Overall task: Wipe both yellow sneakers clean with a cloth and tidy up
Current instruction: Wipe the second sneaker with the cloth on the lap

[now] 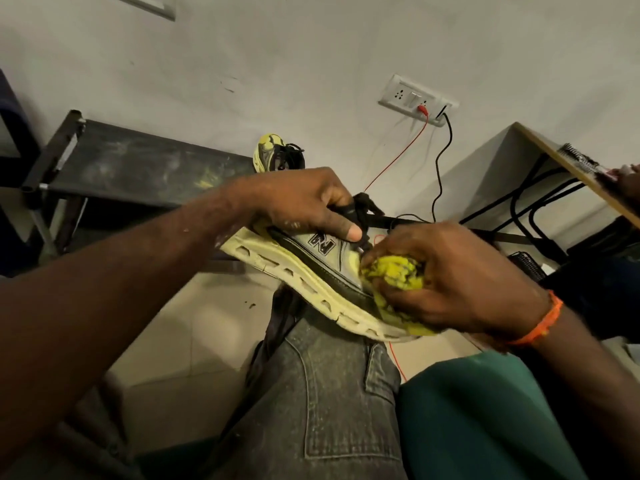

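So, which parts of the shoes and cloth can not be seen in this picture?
Head view only:
- Held sneaker: toe covered by yellow cloth and right hand; collar hidden under left hand.
- Second sneaker: lower part behind the left hand.
- Cloth: mostly inside the fist.

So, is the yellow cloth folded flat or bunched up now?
Bunched up. The cloth is a crumpled wad gripped in the right hand, pressed against the toe end of the sneaker that the left hand holds.
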